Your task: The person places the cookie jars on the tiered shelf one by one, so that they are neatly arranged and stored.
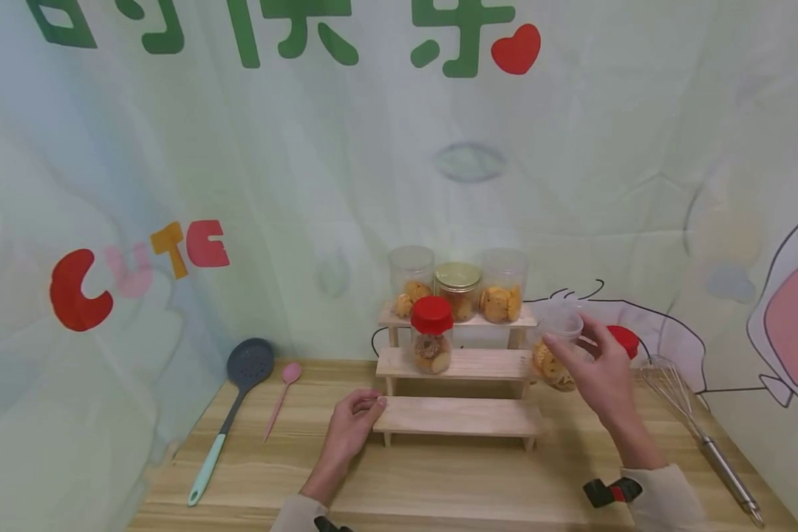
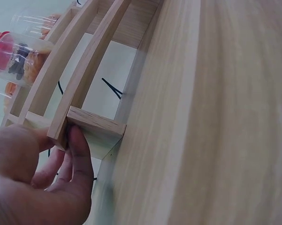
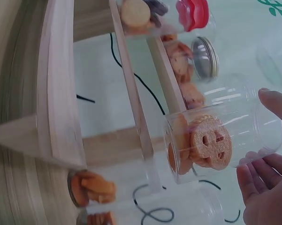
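My right hand (image 1: 601,369) grips an open-topped clear jar of cookies (image 3: 211,140) near its rim, held up beside the right end of a three-step wooden rack (image 1: 459,415). In the right wrist view, smiley-faced cookies show through its wall. My left hand (image 2: 47,178) pinches the left end of the rack's lowest step between thumb and fingers. A red-lidded jar (image 1: 432,336) with cookies stands on the left part of the middle step. Along the top step are two clear jars (image 1: 412,277) (image 1: 503,284) with a gold-lidded jar (image 1: 457,284) between them.
Behind my right hand shows another red lid (image 1: 623,340). Two jars (image 3: 96,187) stand by the rack in the right wrist view. A whisk (image 1: 711,451) lies at the right; a slotted skimmer (image 1: 236,399) and pink spoon (image 1: 284,391) lie left. A printed curtain (image 1: 306,185) hangs behind.
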`<state>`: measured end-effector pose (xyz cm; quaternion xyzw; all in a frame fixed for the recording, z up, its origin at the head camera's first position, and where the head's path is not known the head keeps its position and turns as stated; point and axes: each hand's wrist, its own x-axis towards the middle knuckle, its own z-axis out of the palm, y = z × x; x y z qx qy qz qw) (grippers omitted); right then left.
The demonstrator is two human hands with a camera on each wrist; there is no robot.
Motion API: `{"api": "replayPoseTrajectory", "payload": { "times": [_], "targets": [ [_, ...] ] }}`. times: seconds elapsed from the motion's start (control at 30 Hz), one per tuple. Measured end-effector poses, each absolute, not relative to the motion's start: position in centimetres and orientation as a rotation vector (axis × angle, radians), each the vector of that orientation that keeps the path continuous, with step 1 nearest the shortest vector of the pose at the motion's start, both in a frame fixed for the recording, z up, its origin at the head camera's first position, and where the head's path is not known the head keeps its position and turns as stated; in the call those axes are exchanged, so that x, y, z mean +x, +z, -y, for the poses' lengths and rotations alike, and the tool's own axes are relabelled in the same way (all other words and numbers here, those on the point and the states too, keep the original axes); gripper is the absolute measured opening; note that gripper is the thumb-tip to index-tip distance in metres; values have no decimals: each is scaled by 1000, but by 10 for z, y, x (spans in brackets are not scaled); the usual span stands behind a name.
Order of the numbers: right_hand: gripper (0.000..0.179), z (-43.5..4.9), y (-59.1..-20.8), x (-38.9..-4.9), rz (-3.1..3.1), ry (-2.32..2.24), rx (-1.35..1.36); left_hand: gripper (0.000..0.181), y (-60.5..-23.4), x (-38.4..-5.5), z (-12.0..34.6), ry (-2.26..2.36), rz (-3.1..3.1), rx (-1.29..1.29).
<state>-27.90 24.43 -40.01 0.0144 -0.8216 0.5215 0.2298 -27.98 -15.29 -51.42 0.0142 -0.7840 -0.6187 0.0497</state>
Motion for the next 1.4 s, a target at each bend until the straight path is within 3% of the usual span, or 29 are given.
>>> {"api": "replayPoseTrajectory", "payload": {
  "times": [0.73, 1.4],
  "targets": [
    [74, -140, -410, -312, 2240, 1588, 199, 36, -515, -279, 154, -1876, 2380, 56],
    [73, -112, -412, -323, 2217, 1511, 173, 37, -516, -282, 154, -1887, 2384, 47]
  ]
}}
